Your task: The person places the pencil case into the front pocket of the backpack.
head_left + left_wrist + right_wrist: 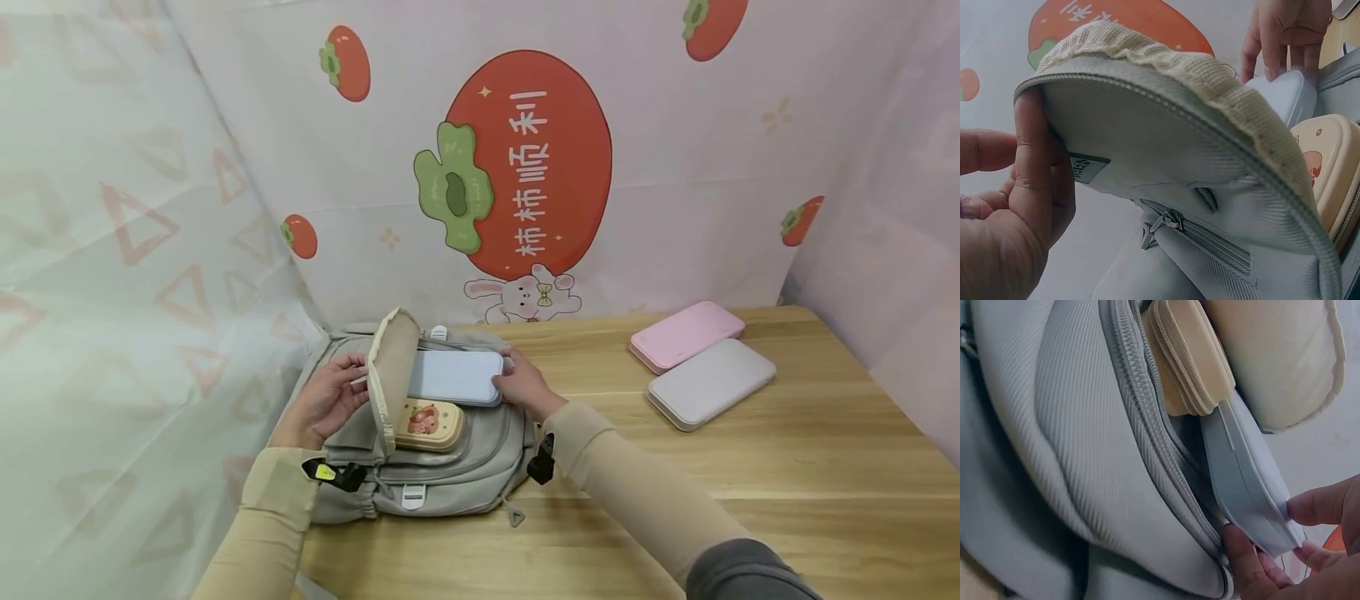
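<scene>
A grey backpack (480,492) lies on the table with its front pocket unzipped and the flap (395,367) raised. My left hand (330,400) touches the flap's edge; in the left wrist view its fingers (1030,169) are against the flap's outer side, the tips partly hidden. At the pocket's far part, my right hand (525,385) pinches the end of a pale blue pencil case (456,375) between thumb and fingers, clearly seen in the right wrist view (1254,481). Beside it in the pocket sits a cream zippered pencil case (435,423) with a printed picture.
To the right on the wooden table (637,483), a pink case (686,333) and a white case (712,383) lie with edges touching or overlapping. Printed cloth walls (675,167) stand behind and at the sides. A zipper pull (516,515) hangs from the backpack's near side.
</scene>
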A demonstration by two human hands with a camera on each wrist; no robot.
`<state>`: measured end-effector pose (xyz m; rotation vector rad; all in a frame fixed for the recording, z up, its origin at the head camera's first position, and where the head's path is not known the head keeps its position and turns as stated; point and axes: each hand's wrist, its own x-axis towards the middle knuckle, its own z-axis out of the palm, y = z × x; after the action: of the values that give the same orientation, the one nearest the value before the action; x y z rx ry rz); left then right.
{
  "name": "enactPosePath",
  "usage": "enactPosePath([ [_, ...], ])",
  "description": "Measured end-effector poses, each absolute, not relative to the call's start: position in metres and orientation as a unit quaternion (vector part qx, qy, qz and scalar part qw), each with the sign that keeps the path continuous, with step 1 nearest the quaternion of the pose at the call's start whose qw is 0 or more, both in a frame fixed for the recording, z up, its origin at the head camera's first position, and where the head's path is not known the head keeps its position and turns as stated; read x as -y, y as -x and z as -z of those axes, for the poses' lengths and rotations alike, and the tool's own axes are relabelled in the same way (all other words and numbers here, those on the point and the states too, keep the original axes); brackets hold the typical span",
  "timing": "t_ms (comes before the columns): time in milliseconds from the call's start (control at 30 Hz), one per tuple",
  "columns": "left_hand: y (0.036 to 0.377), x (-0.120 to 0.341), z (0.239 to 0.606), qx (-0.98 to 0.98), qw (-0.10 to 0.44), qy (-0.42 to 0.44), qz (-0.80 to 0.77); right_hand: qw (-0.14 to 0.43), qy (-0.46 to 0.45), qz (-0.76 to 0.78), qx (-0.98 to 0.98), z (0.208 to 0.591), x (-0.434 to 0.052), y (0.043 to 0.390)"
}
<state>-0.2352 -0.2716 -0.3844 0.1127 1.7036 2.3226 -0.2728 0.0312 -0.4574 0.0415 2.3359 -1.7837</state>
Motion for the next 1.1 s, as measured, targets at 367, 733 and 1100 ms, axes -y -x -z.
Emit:
enactPosePath([
  [367, 0.236, 0.271, 0.384, -0.583, 0.124, -0.042, -0.802, 0.081, 0.007, 0.567, -0.820, 0.460, -0.020, 0.279],
  [733, 0.238, 0.270, 0.384, -0.590, 0.130, -0.029, -0.796, 0.095, 0.023, 0.581, -0.808, 0.460, -0.001, 0.281],
  [1100, 0.238, 0.271, 0.383, -0.596, 0.133, -0.023, -0.791, 0.080, 0.018, 0.575, -0.814, 0.469, 0.014, 0.287],
])
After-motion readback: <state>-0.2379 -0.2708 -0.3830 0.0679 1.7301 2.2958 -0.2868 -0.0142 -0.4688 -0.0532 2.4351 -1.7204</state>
